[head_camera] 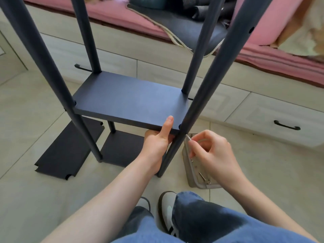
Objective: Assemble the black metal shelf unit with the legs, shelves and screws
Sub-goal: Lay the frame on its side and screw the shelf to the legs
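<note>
A person's left hand (pixel 160 137) grips the near right corner of a black shelf (pixel 129 100), thumb on top, holding it level against the near right leg (pixel 201 95). The right hand (pixel 210 149) pinches a screw (pixel 188 137) at that leg. Likely next: seat and turn it into the hole.

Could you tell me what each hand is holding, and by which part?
Left hand grips the flat black metal shelf by its near edge; right hand pinches a slim silver screw.

One head-worn view looks steeply down, close over the shelf (pixel 129 102) and floor (pixel 26 199)
</note>
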Motion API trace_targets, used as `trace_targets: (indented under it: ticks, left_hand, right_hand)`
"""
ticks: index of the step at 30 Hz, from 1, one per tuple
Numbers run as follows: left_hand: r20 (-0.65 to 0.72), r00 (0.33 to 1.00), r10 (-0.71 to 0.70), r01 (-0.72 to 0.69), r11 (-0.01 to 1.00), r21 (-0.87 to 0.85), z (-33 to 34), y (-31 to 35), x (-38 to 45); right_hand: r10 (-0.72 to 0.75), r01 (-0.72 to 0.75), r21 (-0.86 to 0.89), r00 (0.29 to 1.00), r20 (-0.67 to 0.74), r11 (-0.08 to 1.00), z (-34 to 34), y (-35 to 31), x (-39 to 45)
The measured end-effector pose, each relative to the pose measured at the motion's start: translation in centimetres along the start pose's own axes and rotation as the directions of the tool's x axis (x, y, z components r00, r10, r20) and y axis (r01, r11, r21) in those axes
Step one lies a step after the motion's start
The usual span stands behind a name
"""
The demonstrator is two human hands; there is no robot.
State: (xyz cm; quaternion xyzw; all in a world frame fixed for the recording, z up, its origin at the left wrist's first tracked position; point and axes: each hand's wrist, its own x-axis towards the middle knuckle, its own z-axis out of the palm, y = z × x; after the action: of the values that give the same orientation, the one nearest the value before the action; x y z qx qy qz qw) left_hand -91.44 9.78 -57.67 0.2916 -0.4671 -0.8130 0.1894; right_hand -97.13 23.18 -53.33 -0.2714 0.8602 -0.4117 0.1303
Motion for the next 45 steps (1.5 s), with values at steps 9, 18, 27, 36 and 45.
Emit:
trace_targets:
  ticks: [9, 18, 27, 36, 45]
  left_hand:
    - [0.008, 1.000, -0.006, 0.006, 1.000, -0.030, -0.1, 0.0, -0.1]
    - [0.005, 1.000, 0.002, -0.002, 1.000, -0.019, -0.1, -0.1, 0.0]
    - [-0.009, 1.000, -0.006, 0.006, 1.000, -0.007, -0.2, -0.1, 0.0]
    - [-0.025, 1.000, -0.012, 0.012, 1.000, 0.007, -0.3, -0.3, 0.1]
    - [-0.012, 1.000, -0.020, 0.020, 0.999, 0.030, -0.4, -0.4, 0.1]
  right_hand:
    - [-0.026, 0.026, -0.028, 1.000, 0.006, 0.999, 0.0, 0.1, 0.2]
    - [-0.047, 0.047, -0.004, 0.999, -0.009, 0.999, 0.3, -0.3, 1.0]
    - [0.048, -0.058, 0.204, 0.997, 0.052, 0.977, 0.4, -0.4, 1.4]
    - [0.034, -0.060, 0.265, 0.994, 0.103, 0.962, -0.3, 0.1, 0.8]
    - [-0.036, 0.035, 0.225, 0.999, -0.001, 0.974, -0.1, 0.9, 0.7]
